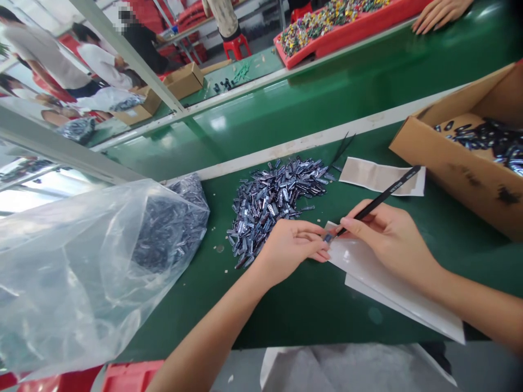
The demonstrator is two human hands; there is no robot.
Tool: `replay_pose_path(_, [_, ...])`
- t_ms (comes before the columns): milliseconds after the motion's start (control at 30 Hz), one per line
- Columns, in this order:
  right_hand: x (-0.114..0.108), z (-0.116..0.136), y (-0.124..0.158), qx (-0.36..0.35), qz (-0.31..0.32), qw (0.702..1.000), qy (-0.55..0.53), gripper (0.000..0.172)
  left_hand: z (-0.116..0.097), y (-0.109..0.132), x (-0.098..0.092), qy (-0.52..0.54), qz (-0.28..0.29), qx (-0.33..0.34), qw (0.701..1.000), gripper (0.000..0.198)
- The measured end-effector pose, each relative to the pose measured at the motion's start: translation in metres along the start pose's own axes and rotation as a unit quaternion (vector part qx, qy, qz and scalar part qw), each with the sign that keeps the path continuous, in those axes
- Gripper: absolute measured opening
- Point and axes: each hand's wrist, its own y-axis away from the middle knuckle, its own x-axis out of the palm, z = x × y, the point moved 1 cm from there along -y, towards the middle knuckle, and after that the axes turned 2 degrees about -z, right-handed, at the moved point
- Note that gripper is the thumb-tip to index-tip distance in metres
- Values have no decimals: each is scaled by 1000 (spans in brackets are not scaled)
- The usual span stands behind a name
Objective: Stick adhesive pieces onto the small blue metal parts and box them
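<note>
My left hand (292, 249) rests at the edge of a heap of small bluish metal parts (273, 204) on the green belt (327, 321). Its fingertips pinch one small metal part (328, 238). My right hand (384, 239) is shut on black tweezers (379, 200), whose tip meets that same part. Under my right hand lies a white sheet (379, 275). Another white sheet (382, 177) lies beyond the tweezers, and a second pair of black tweezers (341, 149) rests near it.
A cardboard box (449, 158) holding similar parts stands at the right. A clear plastic bag (81, 272) of parts bulges at the left. Across a second green belt, a co-worker's hand (443, 13) sits near a red tray (339, 30) of colourful parts.
</note>
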Motion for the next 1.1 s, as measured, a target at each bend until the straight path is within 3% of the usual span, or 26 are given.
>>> replay_pose_path(200, [0, -2, 3, 0, 5, 1000, 4, 13, 8, 1, 9, 84, -1, -20, 996, 23])
replay_pose_path(833, [3, -4, 10, -35, 1, 997, 75, 10, 9, 4, 12, 69, -12, -33, 997, 18])
replay_pose_path(967, [3, -4, 17, -128, -9, 982, 139, 8, 7, 7, 11, 91, -9, -33, 995, 19])
replay_pose_path(1100, [6, -4, 24, -256, -8, 960, 113, 14, 3, 8, 10, 119, -18, -15, 993, 17])
